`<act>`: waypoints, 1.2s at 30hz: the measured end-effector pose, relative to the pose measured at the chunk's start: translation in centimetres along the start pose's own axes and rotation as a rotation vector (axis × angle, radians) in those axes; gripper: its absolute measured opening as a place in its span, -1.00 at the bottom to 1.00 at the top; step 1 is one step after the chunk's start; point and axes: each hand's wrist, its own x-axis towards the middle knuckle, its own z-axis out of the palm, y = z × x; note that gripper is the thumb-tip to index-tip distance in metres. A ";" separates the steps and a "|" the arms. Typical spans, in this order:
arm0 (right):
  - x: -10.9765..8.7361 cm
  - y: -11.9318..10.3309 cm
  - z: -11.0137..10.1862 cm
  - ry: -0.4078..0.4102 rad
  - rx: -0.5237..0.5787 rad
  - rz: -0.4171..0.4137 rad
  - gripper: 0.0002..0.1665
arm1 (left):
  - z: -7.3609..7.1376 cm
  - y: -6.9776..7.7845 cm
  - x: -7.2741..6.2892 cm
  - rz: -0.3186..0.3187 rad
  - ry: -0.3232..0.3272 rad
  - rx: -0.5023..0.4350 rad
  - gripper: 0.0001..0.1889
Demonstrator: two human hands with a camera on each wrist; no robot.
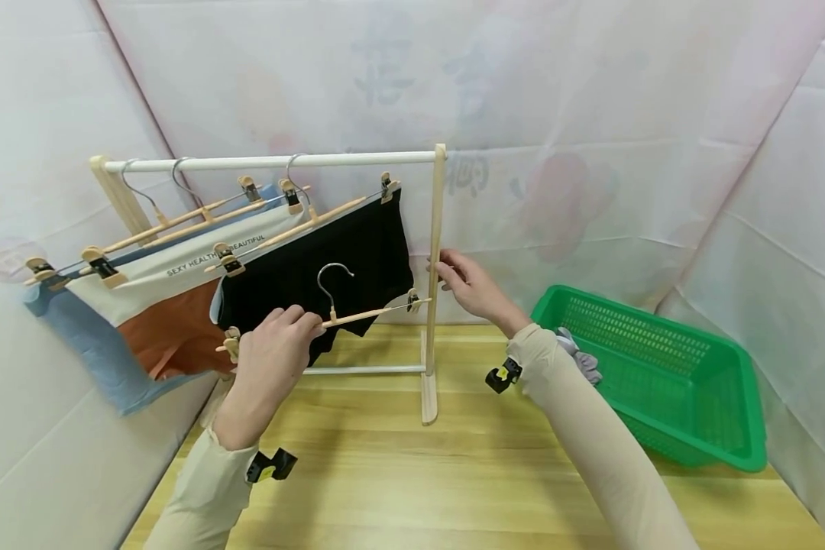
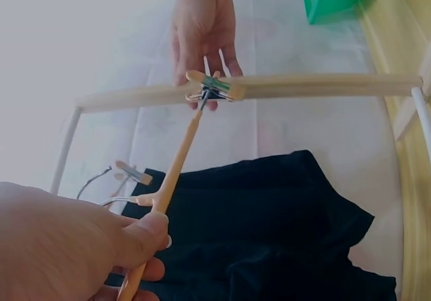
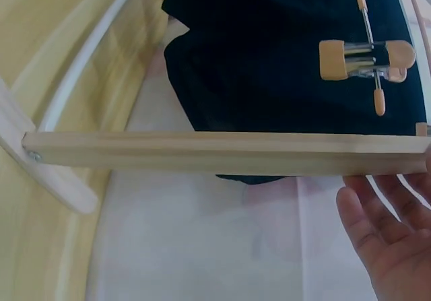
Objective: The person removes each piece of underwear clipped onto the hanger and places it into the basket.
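My left hand [image 1: 275, 359] grips an empty wooden clip hanger [image 1: 360, 315] by its bar, left of the metal hook, which points up. A clip [image 1: 413, 300] on the hanger's right end overlaps the rack's right post [image 1: 437, 229] in the head view. Beside that post is my right hand [image 1: 477, 294], its fingers loosely extended and reaching behind the wood, as the right wrist view also shows. Behind the held hanger, black shorts [image 1: 378, 252] hang by two clips from another hanger [image 1: 347, 208] on the rack's white rail [image 1: 364, 160].
Further left on the rail hang a white and rust-brown garment [image 1: 179, 328] with printed lettering and a light blue one [image 1: 103, 367]. A green basket [image 1: 742, 397] stands at the right, with a greyish cloth [image 1: 584, 359] at its left side. Pale curtains enclose the wooden table [image 1: 399, 481].
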 end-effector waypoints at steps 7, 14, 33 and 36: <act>-0.1 0.1 -0.9 -0.012 0.007 0.026 -0.59 | -0.7 1.1 -0.3 0.009 0.031 0.020 -0.94; -0.3 -0.1 -1.7 0.004 -0.020 0.044 -0.60 | -2.0 1.4 0.5 0.005 0.066 0.048 -0.95; 0.1 0.1 0.2 0.026 -0.006 0.023 -0.58 | -3.3 2.4 5.3 -0.067 0.074 0.085 -0.76; 0.1 0.3 0.7 0.024 0.007 0.035 -0.60 | -3.4 2.4 6.0 -0.076 0.082 0.085 -0.76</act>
